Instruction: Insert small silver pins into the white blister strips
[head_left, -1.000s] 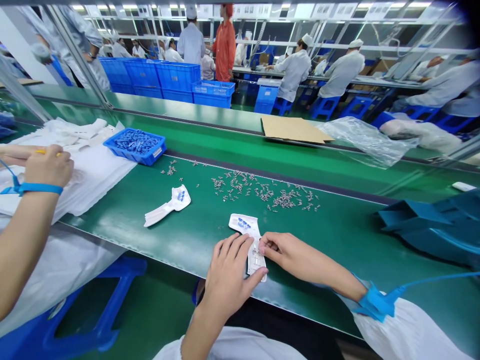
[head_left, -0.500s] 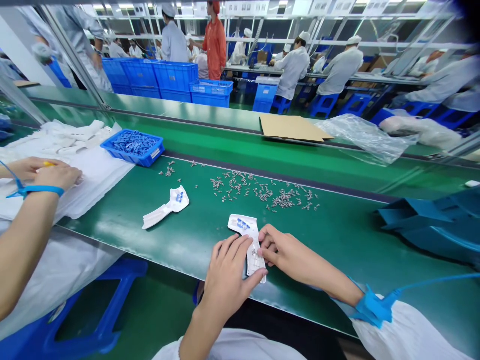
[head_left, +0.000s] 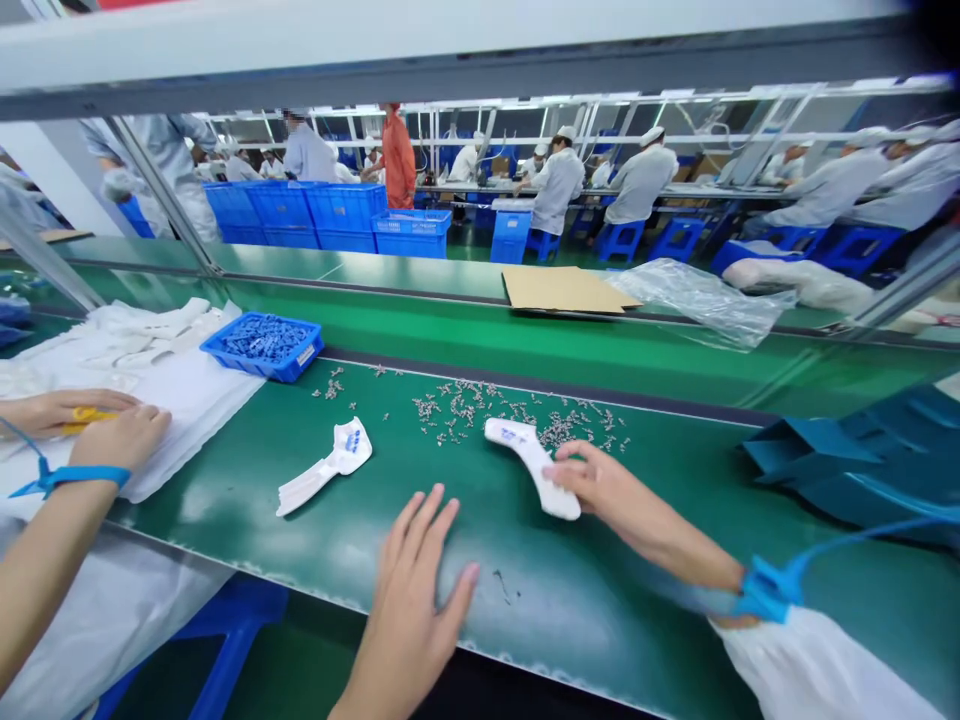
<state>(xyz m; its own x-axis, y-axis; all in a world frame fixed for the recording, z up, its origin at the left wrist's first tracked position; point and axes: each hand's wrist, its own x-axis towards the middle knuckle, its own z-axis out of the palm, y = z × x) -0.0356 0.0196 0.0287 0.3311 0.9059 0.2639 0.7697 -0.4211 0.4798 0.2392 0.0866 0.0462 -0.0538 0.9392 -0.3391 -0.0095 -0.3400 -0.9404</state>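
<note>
Gripping shell [head_left: 531, 456] w/ R hand [head_left: 611, 490], long axis far-L to near-R; L hand [head_left: 414, 590] open

White sleeve [head_left: 821, 655], blue wrist strap [head_left: 769, 590], blue cord [head_left: 870, 532]

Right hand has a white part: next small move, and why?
Perhaps extend the left hand toward the unheld white part: it lies on the green bench, that hand is spread, apparently empty, and the right hand grips the held white part.
</note>
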